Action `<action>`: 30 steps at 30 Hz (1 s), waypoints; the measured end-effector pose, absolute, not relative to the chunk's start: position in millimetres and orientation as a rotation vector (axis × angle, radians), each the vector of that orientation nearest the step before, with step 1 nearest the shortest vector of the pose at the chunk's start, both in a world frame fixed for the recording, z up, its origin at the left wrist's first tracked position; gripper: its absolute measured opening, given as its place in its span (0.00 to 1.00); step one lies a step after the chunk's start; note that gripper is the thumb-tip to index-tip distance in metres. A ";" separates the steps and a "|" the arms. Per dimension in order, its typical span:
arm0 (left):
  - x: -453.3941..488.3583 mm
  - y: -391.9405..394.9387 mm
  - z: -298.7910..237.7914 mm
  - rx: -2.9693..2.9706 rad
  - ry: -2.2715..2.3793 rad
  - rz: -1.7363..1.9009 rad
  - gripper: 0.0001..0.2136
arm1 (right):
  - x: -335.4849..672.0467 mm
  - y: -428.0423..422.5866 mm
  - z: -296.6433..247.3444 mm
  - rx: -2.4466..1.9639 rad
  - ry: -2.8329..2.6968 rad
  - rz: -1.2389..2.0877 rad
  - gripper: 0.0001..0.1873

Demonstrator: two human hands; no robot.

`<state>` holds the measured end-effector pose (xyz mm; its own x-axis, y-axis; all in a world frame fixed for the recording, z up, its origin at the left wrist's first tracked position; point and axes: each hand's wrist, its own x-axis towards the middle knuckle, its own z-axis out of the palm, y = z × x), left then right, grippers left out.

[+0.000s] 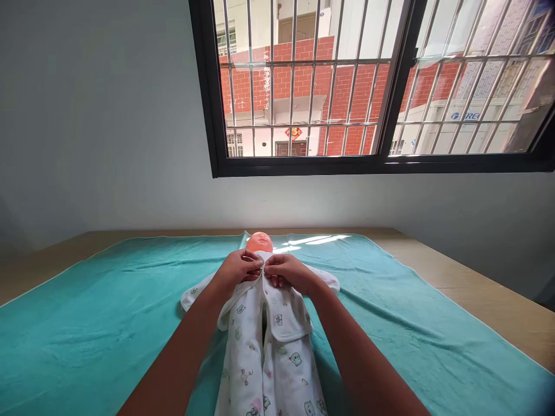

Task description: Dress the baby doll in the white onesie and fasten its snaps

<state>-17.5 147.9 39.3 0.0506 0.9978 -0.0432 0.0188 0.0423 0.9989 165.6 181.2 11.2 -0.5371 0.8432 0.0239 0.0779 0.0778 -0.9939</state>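
Observation:
A baby doll [259, 241] lies on its back with its head toward the wall, dressed in a white baby jacket [284, 309] and matching trousers [245, 352] printed with small animals. My left hand [243, 267] pinches the jacket's left front edge near the doll's chest. Opposite it, my right hand [284, 270] pinches the other front edge, and the fingertips of both hands nearly meet. Below my hands the jacket fronts hang apart over the trousers. Whether a snap or tie sits between my fingers is too small to tell.
A teal blanket [108, 318] with slight creases spreads under the doll on a wooden table [472, 277]. Behind the table stands a grey wall [108, 144] with a black-framed barred window [299, 166]. Sunlight patches fall near the doll's head.

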 end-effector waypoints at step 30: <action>-6.4 137.6 46.5 1.494 1.368 1.113 0.06 | 166.6 187.0 4.1 -0.868 -1.775 1.501 0.10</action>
